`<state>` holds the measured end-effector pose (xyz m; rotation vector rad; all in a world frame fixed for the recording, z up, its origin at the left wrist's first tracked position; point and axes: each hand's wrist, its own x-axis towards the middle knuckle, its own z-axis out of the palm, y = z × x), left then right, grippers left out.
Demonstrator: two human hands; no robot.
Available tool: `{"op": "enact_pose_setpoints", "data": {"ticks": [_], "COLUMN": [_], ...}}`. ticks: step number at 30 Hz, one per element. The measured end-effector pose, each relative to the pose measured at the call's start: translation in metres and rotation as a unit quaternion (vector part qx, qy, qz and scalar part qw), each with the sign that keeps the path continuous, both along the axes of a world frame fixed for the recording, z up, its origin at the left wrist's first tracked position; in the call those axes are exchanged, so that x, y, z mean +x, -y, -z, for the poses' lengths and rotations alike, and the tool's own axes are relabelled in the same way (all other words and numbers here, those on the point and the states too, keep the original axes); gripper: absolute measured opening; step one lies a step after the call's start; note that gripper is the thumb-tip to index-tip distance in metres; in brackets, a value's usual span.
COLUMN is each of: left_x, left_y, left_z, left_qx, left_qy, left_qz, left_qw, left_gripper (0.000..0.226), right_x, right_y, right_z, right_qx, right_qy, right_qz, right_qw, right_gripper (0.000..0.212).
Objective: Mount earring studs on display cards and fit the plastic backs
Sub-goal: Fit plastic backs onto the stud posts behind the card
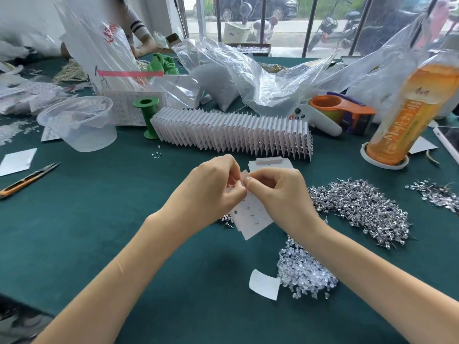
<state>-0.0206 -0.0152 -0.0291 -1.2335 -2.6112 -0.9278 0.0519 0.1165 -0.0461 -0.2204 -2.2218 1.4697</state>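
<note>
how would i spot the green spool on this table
Start at the long row of white cards across the middle of the green table. At the row's left end stands the spool, upright beside a clear tub. It alone is bright green plastic with flared ends.

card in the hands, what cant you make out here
Head view:
- Card: its top edge is hidden behind the left hand and right hand.
- Whatever the fingertips pinch: too small to tell stud from back.
- Stud posts through the card: faint, uncountable.
- Bottle: top cut off by the frame edge.
</note>
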Motion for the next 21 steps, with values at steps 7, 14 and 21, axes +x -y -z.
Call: {"op": "enact_pose_setpoints", "data": {"ticks": [7,14,21], "left_x": [0.0007,0.0038,0.0071], "left_y": [0.0020,0.0017,0.0013], "left_z": [-0.0021,-0.0032,-0.0046], "left_qx": [0.007,0.010,0.010], "left_qy": [0.005,-0.001,-0.001], "left_qz": [0.000,-0.018,-0.031], "left_qw": [1.000,1.000,0.999], "left_gripper": [0.005,0.007,0.010], "right_x": [0.0011,0.0005,0.0005], "right_y": [0.0014,0.0035,0.0053], "right_z": [-0.0022,-0.0030,-0.0029], "right_qx": [-0.014,-0.004,0.006], "right_qy": [0.008,0.011,0.018], "right_qz": [0.001,0.019,0.034], "right_qw": [1.000,1.000,0.999], "right_gripper": [0.017,0.016,0.015]}}
